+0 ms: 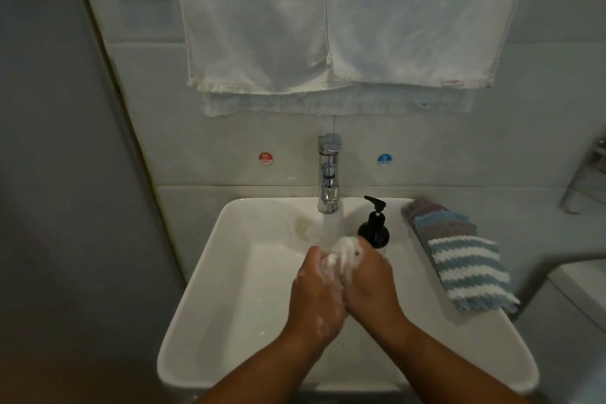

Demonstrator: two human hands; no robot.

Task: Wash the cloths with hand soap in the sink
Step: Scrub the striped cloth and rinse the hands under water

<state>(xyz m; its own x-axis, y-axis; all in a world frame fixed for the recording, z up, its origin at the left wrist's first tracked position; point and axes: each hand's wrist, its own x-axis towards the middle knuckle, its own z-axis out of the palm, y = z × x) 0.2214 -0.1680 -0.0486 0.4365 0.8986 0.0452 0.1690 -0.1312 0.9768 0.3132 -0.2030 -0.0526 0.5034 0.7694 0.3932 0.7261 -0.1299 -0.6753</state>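
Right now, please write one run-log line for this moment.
step: scrubbing | left hand: grips soapy cloth | right hand: grips same cloth | other cloths: stacked on sink rim

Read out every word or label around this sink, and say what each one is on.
"HOT": red round sticker on the wall, left of the tap.
"COLD": blue round sticker on the wall, right of the tap.
Tag on the hanging towel: too blurred to read.
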